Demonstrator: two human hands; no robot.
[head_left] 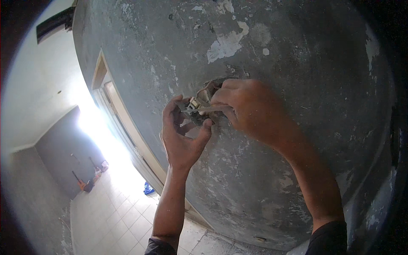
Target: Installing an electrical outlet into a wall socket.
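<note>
A small electrical fitting [194, 103], pale and dark, hangs out in front of a rough opening [217, 83] in the grey wall. Thin wires [204, 90] run between the two. My left hand [182, 144] cups the fitting from the left, fingers curled behind it and thumb at its lower right. From the right, my right hand [255, 110] pinches a slim pale rod-like piece [209, 109] whose far end lies across the fitting. Whether that piece is a screwdriver or a stiff strip, I cannot tell. My right fingers partly cover the opening.
The grey wall [263, 187] is scuffed, with white patches [227, 44]. To the left stands a door frame [127, 131] beside a bright opening. Pale floor tiles [123, 216] lie below. A blue item [148, 188] and several small objects [91, 183] rest on the floor.
</note>
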